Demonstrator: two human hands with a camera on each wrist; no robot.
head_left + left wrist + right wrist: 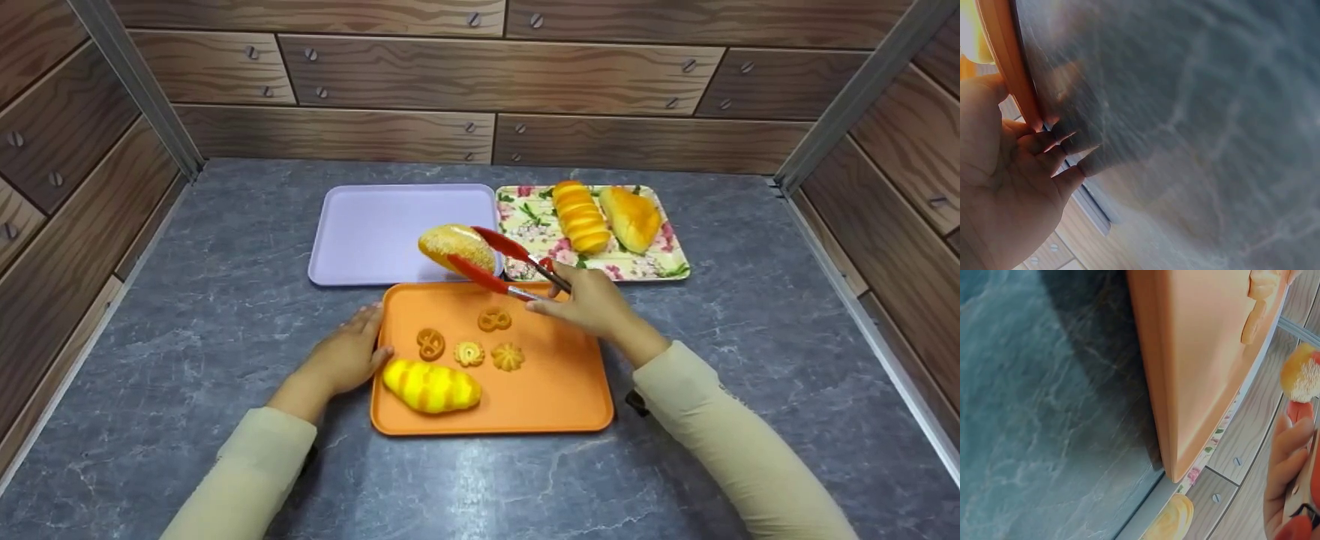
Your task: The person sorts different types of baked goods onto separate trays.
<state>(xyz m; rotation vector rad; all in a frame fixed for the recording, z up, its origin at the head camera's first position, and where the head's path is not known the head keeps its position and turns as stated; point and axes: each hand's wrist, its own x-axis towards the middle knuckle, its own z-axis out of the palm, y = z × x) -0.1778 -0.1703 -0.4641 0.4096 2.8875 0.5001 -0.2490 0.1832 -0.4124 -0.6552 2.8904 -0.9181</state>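
My right hand (592,300) grips a pair of red-tipped tongs (491,281). Between the tong tips is a sesame-topped bread roll (456,246), held above the near right part of the lilac tray (360,232). In the right wrist view the roll (1302,377) shows beyond the fingers. My left hand (346,352) rests at the left edge of the orange tray (547,390), its fingers loosely extended; the left wrist view shows the hand (1022,163) touching the rim. On the orange tray lie a yellow striped bread (431,387) and several cookies (508,357).
A floral tray (532,217) stands right of the lilac one, holding a ridged long bread (580,217) and a triangular bread (631,219). Wood-patterned walls (480,75) enclose the grey marbled table (195,300) at the back and both sides.
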